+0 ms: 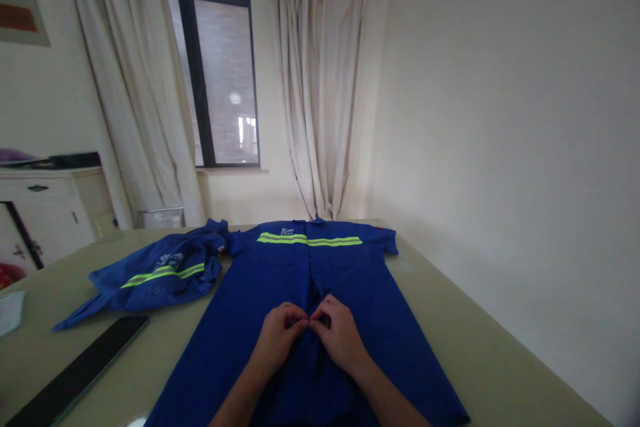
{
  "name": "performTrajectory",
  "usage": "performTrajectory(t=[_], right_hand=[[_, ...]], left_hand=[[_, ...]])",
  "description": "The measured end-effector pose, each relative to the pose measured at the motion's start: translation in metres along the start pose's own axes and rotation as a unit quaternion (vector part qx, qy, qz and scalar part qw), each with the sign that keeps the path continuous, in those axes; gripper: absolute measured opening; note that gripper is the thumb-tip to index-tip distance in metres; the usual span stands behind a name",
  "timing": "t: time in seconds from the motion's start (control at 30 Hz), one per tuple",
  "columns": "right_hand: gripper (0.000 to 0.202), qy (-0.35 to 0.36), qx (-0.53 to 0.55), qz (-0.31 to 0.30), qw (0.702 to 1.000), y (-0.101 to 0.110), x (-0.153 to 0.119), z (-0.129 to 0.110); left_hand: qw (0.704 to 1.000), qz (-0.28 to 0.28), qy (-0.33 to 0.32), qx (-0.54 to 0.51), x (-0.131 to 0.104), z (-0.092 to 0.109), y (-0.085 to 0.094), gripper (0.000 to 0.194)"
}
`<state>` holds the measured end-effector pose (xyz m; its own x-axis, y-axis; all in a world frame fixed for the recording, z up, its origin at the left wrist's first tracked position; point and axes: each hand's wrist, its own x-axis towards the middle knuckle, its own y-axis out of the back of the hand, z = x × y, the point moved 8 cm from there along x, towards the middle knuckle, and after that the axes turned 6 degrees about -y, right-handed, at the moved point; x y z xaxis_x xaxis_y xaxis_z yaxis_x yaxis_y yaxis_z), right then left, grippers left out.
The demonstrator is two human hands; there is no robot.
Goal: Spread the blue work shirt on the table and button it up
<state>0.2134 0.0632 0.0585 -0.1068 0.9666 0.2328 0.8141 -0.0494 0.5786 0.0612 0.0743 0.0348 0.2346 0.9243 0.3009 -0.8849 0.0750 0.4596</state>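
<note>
A blue short-sleeved work shirt (390,320) with yellow-green reflective stripes lies spread front side up, its collar at the far end. Over its middle, my left hand (280,333) and my right hand (336,330) meet at the front placket. Thumb and forefinger of each are pinched together on the shirt's front edges, fingertips almost touching. The cloth is lifted slightly between them. Whether a button sits between the fingertips is too small to make out. Above my hands, the placket gapes a little.
A second blue work shirt (150,273) lies crumpled on the greenish table (170,340) at the left. Nearer, a long black flat object (80,373) rests on the tabletop. A white wall (525,180) runs along the right side. Curtains (320,80) hang behind the table.
</note>
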Motion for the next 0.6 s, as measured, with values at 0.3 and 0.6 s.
performTrajectory(t=[0.3,0.6], right_hand=[[0.016,-0.032,0.069,0.022,0.997,-0.002,0.003,0.007],[0.01,-0.175,0.117,0.036,0.977,-0.018,0.009,0.046]], left_hand=[[0.99,-0.033,-0.003,0.139,-0.002,0.013,-0.008,0.014],[0.929,-0.055,-0.054,0.361,-0.01,0.029,-0.026,0.037]])
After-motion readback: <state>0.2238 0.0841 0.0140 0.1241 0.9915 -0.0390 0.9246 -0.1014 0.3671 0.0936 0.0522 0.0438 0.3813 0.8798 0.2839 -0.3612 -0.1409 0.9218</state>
